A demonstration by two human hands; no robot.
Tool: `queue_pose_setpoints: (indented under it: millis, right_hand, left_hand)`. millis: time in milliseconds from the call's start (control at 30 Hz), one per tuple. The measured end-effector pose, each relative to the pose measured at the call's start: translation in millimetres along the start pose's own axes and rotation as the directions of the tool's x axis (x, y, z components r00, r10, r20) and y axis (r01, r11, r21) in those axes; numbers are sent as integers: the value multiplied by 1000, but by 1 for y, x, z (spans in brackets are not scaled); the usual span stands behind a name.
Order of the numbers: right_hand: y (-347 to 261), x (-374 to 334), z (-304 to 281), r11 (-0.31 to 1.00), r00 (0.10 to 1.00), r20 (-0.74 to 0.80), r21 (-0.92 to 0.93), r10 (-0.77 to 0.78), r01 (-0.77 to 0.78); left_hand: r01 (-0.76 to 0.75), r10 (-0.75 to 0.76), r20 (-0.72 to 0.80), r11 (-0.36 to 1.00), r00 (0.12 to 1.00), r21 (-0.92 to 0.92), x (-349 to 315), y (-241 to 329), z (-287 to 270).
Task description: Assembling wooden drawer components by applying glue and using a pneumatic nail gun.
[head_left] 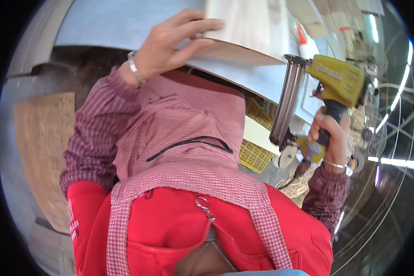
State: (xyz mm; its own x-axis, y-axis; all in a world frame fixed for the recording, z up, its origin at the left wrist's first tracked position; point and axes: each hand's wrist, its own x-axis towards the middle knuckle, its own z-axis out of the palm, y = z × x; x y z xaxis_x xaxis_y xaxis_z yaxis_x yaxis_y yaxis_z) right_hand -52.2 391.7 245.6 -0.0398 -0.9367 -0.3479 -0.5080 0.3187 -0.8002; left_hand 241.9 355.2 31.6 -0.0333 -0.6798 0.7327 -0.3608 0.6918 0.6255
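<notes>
At the top, my left hand (177, 42) reaches to the left edge of a pale wooden piece (248, 34), perhaps a box or panel. Its index finger and thumb are stretched out and apart, with the fingertips at the wood. My right hand (333, 131) is wrapped round the black grip of a yellow nail gun (336, 80). The gun's long metal magazine slants down on the left side, and its nose is close to the wood's near right corner. Whether the two touch cannot be made out.
The wood lies on a light blue-grey worktable (110, 23). A white bottle with a red tip (308, 46) stands just right of it. Yellow plastic baskets (255, 155) sit below the table. Hoses and cables run along the right, and a brown board (46, 156) is at the left.
</notes>
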Motion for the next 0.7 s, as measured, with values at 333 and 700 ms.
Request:
queue_pose_setpoints:
  millis: [333,700]
  right_hand:
    - [144,60,-81,754,920,-349,-649,-177,-101]
    - [166,107,-109,444,862,-373,-873,-342,-201]
  left_hand:
    - [73,-71,74,997,995,-32,-6,15,-38]
    - [6,-7,15,999,1000,35,9,66,-95]
